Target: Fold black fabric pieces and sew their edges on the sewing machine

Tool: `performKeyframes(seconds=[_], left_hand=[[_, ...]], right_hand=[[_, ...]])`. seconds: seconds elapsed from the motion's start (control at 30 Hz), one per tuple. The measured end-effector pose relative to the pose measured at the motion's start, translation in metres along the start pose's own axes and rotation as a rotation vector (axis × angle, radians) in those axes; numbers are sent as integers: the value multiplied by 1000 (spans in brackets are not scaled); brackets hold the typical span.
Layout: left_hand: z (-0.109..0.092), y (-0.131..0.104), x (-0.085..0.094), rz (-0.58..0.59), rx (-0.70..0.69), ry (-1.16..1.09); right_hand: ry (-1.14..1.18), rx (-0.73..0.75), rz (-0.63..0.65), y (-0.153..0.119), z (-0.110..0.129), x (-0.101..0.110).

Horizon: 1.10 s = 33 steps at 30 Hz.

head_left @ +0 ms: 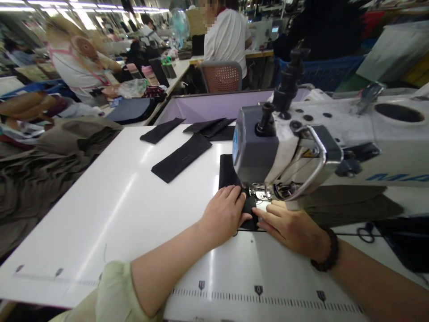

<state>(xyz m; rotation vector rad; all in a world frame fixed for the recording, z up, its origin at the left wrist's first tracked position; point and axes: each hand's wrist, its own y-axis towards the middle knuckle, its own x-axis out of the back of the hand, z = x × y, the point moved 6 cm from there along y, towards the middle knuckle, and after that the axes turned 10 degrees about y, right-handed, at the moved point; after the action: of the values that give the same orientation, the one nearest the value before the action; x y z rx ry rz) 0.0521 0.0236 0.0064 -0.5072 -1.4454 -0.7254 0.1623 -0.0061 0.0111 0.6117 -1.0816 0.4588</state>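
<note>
My left hand (pixel 224 213) lies flat on a black fabric piece (pixel 228 172) and presses it onto the white table (pixel 120 210) right at the presser foot (pixel 259 193) of a grey-and-white sewing machine (pixel 301 143). My right hand (pixel 288 226), a dark bead bracelet on its wrist, rests on the near right edge of the same piece with its fingertips pointing at the foot. The fabric runs back under the machine head, which hides part of it.
Several loose black fabric strips (pixel 181 157) lie farther back on the table. A heap of olive cloth (pixel 43 165) sits at the left. A printed ruler scale (pixel 258 296) runs along the near edge. Other people work at benches behind, one in a white shirt (pixel 228 38).
</note>
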Motion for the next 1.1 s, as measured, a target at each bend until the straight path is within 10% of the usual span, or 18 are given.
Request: performKeyframes(seconds=[0.73,1.1], left_hand=[[1,4,0,-35,6,19],[-15,-9,4,13,-316,-74]], right_hand=[[6,-32,-75,-2,-6,-4],[45,123,-47,-2,9,0]])
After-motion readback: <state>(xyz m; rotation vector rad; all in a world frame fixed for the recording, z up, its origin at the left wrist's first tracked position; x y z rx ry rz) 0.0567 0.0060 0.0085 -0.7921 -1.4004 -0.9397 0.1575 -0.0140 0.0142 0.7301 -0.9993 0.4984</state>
